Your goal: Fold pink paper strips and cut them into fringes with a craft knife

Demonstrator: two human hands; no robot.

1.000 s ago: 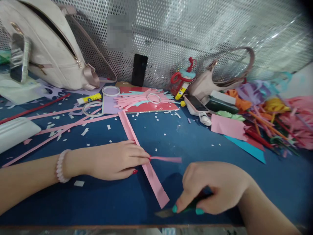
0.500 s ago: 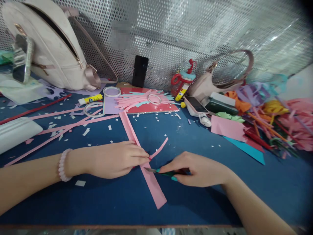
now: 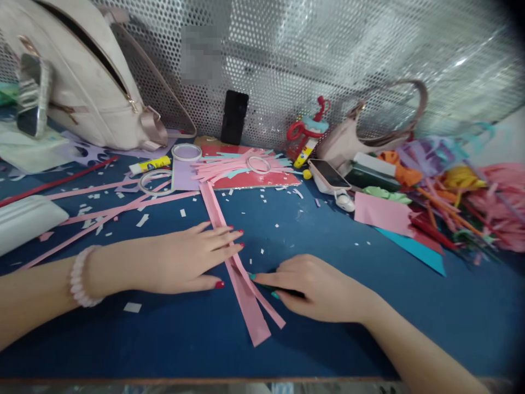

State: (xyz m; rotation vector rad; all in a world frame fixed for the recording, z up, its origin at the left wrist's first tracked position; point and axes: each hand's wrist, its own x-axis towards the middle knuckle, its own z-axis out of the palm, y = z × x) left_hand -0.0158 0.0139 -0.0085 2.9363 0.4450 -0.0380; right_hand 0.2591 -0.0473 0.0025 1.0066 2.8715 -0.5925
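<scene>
At the table's six o'clock edge, the pink strip (image 3: 241, 273) is being pinned by the left hand (image 3: 184, 260), fingers spread flat; the knife (image 3: 283, 290) is being pinched by the right hand (image 3: 320, 287). Firm pressure beside the cut line is judged advisable.

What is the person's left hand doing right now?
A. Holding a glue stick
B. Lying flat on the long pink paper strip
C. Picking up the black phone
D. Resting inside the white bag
B: the left hand lies flat, fingers spread, on the pink paper strip on the blue table.
</scene>
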